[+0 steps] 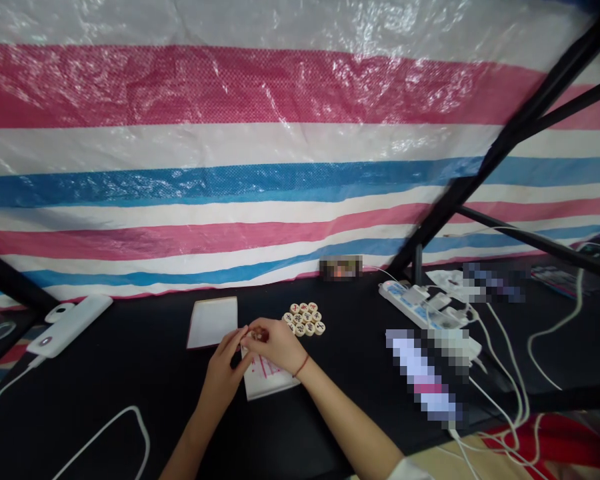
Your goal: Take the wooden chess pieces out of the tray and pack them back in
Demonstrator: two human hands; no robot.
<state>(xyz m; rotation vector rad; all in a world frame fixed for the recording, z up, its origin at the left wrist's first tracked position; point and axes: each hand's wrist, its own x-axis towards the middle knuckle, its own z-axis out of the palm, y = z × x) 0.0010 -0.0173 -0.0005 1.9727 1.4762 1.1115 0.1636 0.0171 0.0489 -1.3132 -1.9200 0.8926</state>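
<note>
Bare left hand (223, 369) and right hand (275, 345), fingertips drawn narrowly together, pinch a small brownish object (257, 335) above a pink-marked white paper sheet (269, 381), near a cluster of round cream xiangqi pieces (305, 319).

The person's right hand (275, 345) and left hand (223, 370) are meeting above the black table (130, 413), fingers pinching a small brownish object (257, 335). Xiangqi pieces (305, 319) are clustering at two o'clock, a white card (213, 322) is lying at ten, pink-marked paper (273, 381) is poking out at six, and a power strip (413, 303) is sitting at three.
</note>
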